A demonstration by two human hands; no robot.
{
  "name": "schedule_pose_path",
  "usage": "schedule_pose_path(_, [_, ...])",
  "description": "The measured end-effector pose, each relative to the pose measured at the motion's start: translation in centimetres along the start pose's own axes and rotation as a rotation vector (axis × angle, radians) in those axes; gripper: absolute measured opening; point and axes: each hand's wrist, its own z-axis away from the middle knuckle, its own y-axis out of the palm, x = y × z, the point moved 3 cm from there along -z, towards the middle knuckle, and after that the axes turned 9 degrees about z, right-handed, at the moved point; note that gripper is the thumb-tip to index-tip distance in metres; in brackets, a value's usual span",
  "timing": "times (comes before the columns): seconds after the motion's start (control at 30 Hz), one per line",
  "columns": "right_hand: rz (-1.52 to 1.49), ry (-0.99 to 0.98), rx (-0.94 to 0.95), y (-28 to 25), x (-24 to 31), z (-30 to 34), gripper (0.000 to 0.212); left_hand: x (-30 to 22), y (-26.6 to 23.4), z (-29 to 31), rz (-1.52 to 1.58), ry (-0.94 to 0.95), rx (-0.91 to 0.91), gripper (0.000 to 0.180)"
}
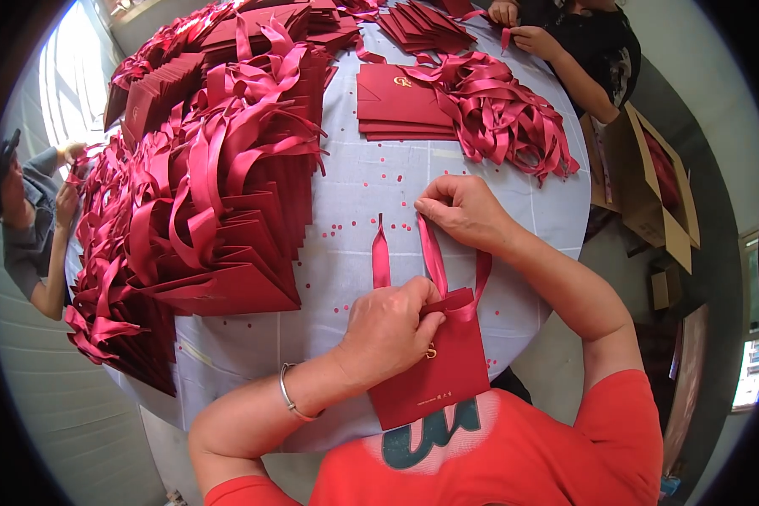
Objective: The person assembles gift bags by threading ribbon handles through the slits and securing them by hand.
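Ribbon handling on a red paper bag at the near tabletop edge.
Tabletop (354,181) covered in pale cloth; large fanned row of finished bags (219,211) at left, loose ribbon heap (506,118) at far right. Red paper bag (434,375) flat at near edge. Left hand (388,325) closed, gripping bag top. Right hand (460,209) pinching ribbon (433,257) end, drawn taut.

Single head-worn fisheye view looks steeply down, close over the table (354,181)
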Motion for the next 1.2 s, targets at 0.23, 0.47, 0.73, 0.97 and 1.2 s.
schedule_pose_path(0.23, [-0.132, -0.061, -0.159, -2.1, 0.1, 2.4, 0.016, 0.2, -0.2, -0.1, 0.025, 0.019, -0.010, 0.020])
schedule_pose_path(0.47, [0.147, -0.542, 0.139, -4.8, 1.2, 10.0, 0.037, 0.1, -0.3, -0.2, 0.000, -0.047, 0.025, 0.019])
schedule_pose_path(0.73, [0.146, -0.491, 0.052, -4.6, 2.0, 14.7, 0.018, 0.0, -0.3, -0.2, 0.003, -0.024, -0.004, 0.021])
schedule_pose_path(0.97, [-0.145, -0.382, 0.180, -3.9, 2.6, 16.9, 0.025, -0.1, -0.4, -0.3, -0.016, -0.044, 0.014, 0.020])
schedule_pose_path(1.2, [-0.770, -0.549, 0.468, -4.0, 3.1, 17.2, 0.037, 0.0, -0.3, -0.3, -0.017, -0.071, 0.024, 0.020])
